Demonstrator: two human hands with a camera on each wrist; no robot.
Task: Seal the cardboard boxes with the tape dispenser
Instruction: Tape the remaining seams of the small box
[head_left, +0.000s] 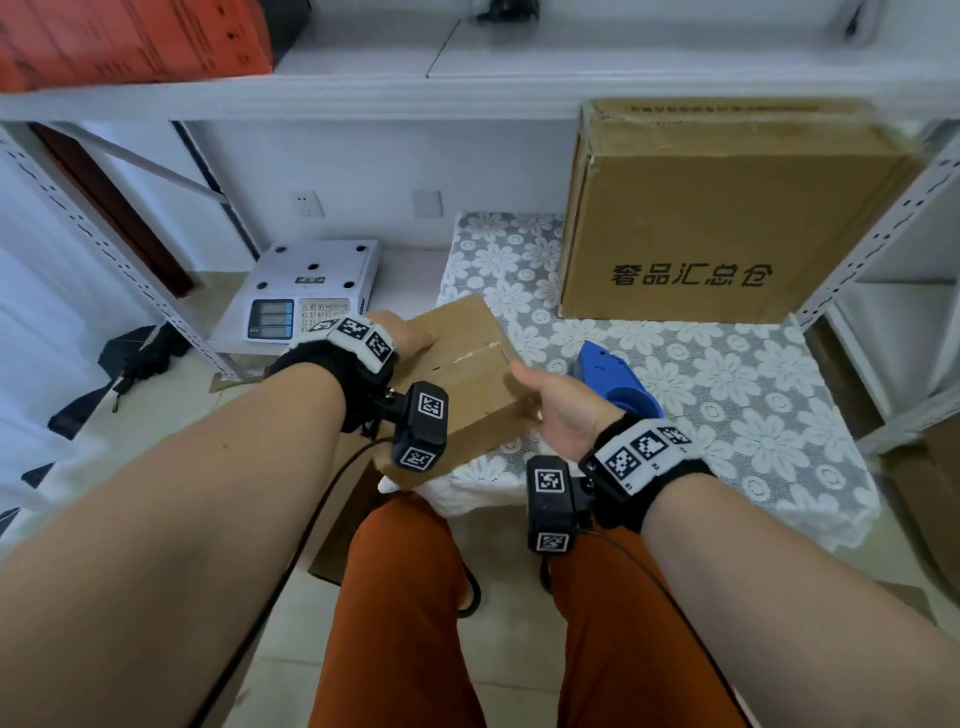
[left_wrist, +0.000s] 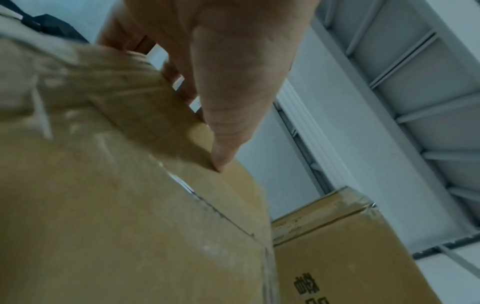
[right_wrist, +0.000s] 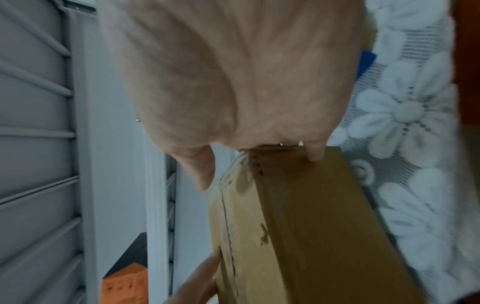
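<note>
Two hands hold a small cardboard box tilted in the air above the near corner of the flowered table. The left hand grips its far left end, thumb on top; the right hand clasps the near right end. Clear tape seems to run along the top seam already. The blue tape dispenser lies untouched on the table just beyond the right hand. This looks like repositioning; next, the box likely needs setting down so one hand can take the dispenser.
</note>
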